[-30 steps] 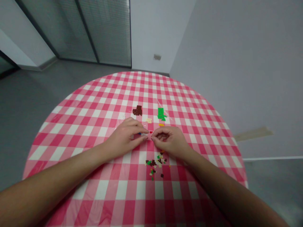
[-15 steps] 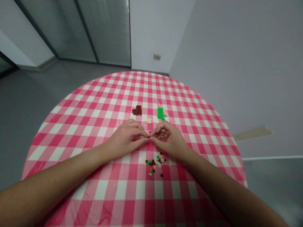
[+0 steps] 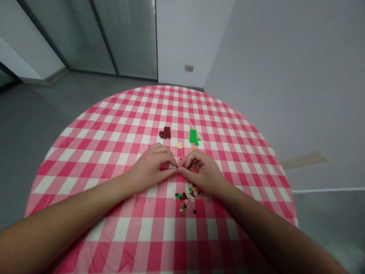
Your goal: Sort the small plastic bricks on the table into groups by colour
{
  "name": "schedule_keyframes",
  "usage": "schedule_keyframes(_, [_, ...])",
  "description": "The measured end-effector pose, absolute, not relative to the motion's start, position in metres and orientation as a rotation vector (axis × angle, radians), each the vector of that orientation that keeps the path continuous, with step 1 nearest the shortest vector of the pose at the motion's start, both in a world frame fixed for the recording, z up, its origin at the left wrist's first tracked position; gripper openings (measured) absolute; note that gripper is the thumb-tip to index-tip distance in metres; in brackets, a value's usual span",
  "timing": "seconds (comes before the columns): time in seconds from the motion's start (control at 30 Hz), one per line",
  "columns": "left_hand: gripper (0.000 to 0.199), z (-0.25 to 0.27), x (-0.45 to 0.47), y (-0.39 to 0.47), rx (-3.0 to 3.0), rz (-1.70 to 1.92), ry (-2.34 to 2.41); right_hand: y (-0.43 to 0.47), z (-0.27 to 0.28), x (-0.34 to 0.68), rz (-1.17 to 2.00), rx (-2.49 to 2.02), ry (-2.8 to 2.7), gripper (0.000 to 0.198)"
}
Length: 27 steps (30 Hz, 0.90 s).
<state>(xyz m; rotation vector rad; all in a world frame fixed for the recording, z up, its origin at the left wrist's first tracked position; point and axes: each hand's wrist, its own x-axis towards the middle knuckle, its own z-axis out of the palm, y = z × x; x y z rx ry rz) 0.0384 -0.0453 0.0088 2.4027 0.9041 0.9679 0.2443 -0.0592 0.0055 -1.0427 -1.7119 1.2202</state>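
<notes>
My left hand (image 3: pixel 154 163) is closed in a pinch, thumb against forefinger, on a tiny dark toy brick that the fingertips almost cover. From the other side my right hand (image 3: pixel 199 169) pinches at the same spot, its fingertips touching those of the left. Just beyond the fingers lie a red piece (image 3: pixel 181 160) and a yellow-orange piece (image 3: pixel 193 150), partly hidden by my right hand. Nearer to me is a loose scatter of small mixed bricks (image 3: pixel 184 196) in brown, green and cream.
On the round table with its red-and-white checked cloth (image 3: pixel 122 228), farther out, lie a dark brown brick group (image 3: pixel 165 133), a green brick group (image 3: pixel 194 136), cream pieces (image 3: pixel 178 145) and small white pieces (image 3: pixel 149 140). A wall (image 3: pixel 285 76) stands beyond the right side.
My right hand has shifted slightly left and closed up against the left fingertips, covering more of the tiny brick. The yellow-orange piece beyond it now shows. The left hand has barely moved.
</notes>
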Motion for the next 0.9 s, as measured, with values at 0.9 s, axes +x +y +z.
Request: schedule_keyframes(0.9, [0.014, -0.005, -0.010, 0.030, 2.013, 0.853, 1.832, -0.054, -0.001, 0.248, 1.025, -1.163, -1.641, 0.006])
